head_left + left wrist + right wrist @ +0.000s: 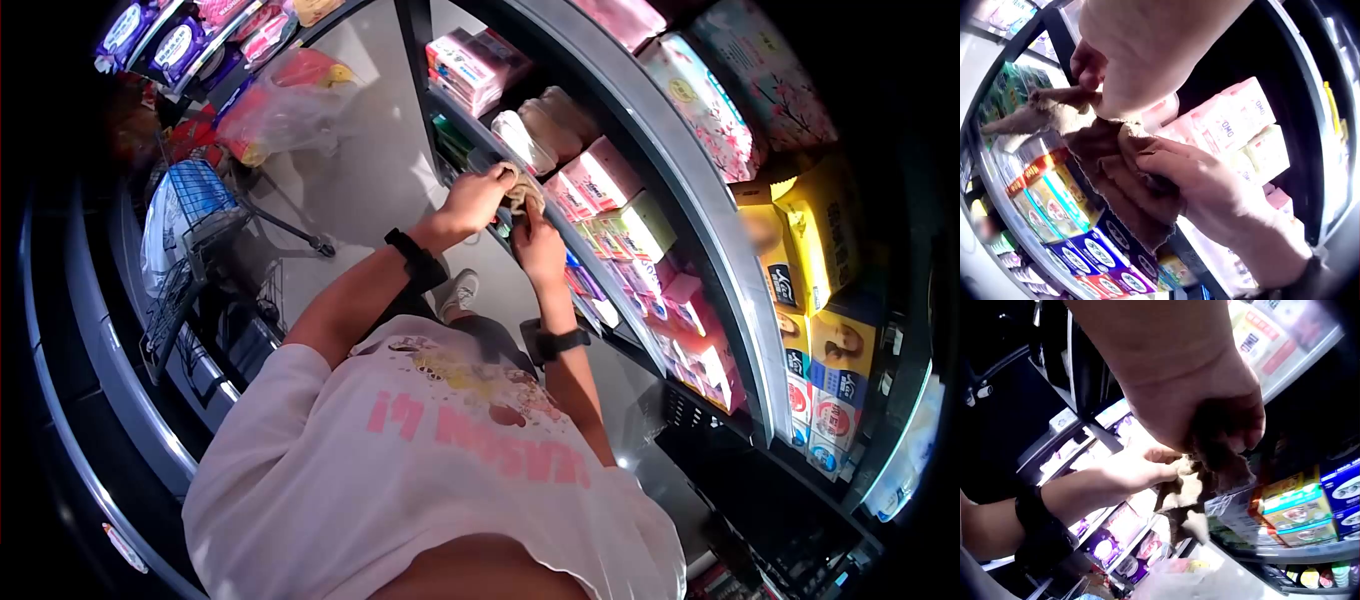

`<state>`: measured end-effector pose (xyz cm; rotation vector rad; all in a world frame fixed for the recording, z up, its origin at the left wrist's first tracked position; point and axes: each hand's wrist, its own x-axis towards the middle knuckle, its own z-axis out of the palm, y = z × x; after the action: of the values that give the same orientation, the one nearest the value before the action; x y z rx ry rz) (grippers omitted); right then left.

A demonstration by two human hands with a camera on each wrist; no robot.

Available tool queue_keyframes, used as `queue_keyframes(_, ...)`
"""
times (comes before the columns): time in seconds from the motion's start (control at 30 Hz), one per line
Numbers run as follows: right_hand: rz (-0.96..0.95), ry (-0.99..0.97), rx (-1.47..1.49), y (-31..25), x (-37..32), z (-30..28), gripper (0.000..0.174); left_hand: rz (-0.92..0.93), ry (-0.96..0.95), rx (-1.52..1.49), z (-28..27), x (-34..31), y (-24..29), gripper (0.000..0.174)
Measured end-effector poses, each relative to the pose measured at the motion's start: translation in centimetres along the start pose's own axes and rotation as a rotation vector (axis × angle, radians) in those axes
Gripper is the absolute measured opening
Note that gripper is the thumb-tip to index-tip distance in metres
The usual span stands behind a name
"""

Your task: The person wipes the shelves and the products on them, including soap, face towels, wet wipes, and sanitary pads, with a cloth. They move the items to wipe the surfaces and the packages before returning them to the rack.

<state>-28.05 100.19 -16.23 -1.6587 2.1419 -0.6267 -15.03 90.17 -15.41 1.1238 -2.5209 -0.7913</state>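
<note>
A brown cloth [1125, 181] with a ragged edge hangs in folds between both hands, in front of the shelf. My left hand [470, 205] grips its upper part with curled fingers. Thumb and fingers of my right hand [540, 248] pinch another fold a short way off. In the right wrist view the cloth [1185, 500] hangs partly lit, and the right hand [1204, 400] covers part of it. A dark band circles each wrist.
Pink tissue packs [595, 180] line the shelf beside the hands, near folded brown cloths [560, 122]. Boxed goods [1054, 206] fill a lower shelf. A shopping cart [205, 225] stands in the aisle at left, near a clear plastic bag [290, 115]. Yellow packs [810, 240] stand on the upper right shelf.
</note>
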Motion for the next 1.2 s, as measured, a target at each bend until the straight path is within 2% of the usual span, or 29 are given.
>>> queue_keyframes(0.03,-0.018,0.042,0.034,1.0,-0.9,-0.6,0.045,-0.055,-0.052,-0.048,-0.5,0.0,1.7,0.025)
queue_keyframes(0.07,0.007,0.104,0.061,1.9,-2.3,-1.3,0.043,-0.42,-0.146,-0.259,-0.8,0.1,4.0,0.028)
queue_keyframes(0.1,0.148,0.01,0.043,2.7,-3.6,-2.2,0.043,-0.203,-0.126,-0.116,1.1,-0.3,4.0,0.024)
queue_keyframes(0.17,0.198,0.076,0.064,4.1,-6.3,-3.4,0.043,0.107,-0.127,0.068,5.1,-1.2,3.8,0.028)
queue_keyframes(0.23,0.315,0.052,0.088,4.8,-7.8,-4.6,0.043,0.248,-0.059,0.255,6.9,-2.1,5.5,0.031)
queue_keyframes(0.3,0.276,0.107,0.09,5.3,-8.1,-4.4,0.043,0.303,-0.016,0.282,6.9,-2.4,5.9,0.027)
queue_keyframes(0.4,0.361,0.064,0.213,3.9,-7.2,-4.9,0.046,0.263,-0.048,0.221,5.8,-2.3,5.4,0.027)
queue_keyframes(0.43,0.304,0.096,0.257,4.2,-6.9,-4.3,0.048,0.296,0.033,0.116,5.7,-2.2,4.6,0.028)
queue_keyframes(0.5,0.223,0.13,0.261,3.9,-6.1,-3.5,0.048,0.271,0.002,0.054,5.1,-1.9,3.3,0.029)
queue_keyframes(0.67,0.174,0.074,0.26,2.2,-2.8,-1.5,0.045,0.191,0.025,0.038,2.4,-1.4,-0.4,0.03)
queue_keyframes(0.8,0.161,0.044,0.202,-0.3,0.6,-0.1,0.043,0.231,0.036,-0.01,-0.7,-0.1,-4.0,0.034)
queue_keyframes(0.83,0.154,0.037,0.149,-0.6,1.7,0.7,0.043,0.281,0.089,-0.023,-1.1,0.5,-5.3,0.031)
queue_keyframes(0.87,0.035,0.112,0.208,-1.0,2.7,1.6,0.041,0.275,0.06,0.0,-1.7,1.0,-6.7,0.029)
queue_keyframes(0.9,0.018,0.127,0.204,-2.5,3.9,2.0,0.041,0.269,0.033,0.025,-3.5,1.3,-7.5,0.027)
queue_keyframes(0.97,0.16,-0.011,0.224,-5.9,6.5,3.2,0.041,0.212,0.044,0.068,-5.5,1.9,-10.8,0.027)
queue_keyframes(1.0,0.033,0.056,0.224,-6.7,7.9,5.0,0.042,0.158,0.029,0.087,-7.2,2.3,-12.3,0.027)
queue_keyframes(1.03,0.073,-0.025,0.211,-8.9,9.6,6.0,0.044,0.103,0.014,0.102,-9.1,2.6,-13.6,0.028)
queue_keyframes(1.07,0.048,-0.1,0.156,-10.9,11.4,6.9,0.044,0.151,0.136,0.002,-10.9,2.2,-15.4,0.03)
queue_keyframes(1.1,0.027,-0.179,0.094,-13.0,13.1,7.8,0.044,0.15,0.258,-0.139,-11.4,2.0,-18.0,0.025)
queue_keyframes(1.13,0.001,-0.232,0.128,-14.2,14.7,9.7,0.043,0.139,0.259,-0.117,-12.6,1.9,-20.2,0.019)
queue_keyframes(1.2,-0.003,-0.349,0.171,-18.8,17.8,11.6,0.04,-0.119,0.078,-0.02,-16.7,1.1,-22.7,0.02)
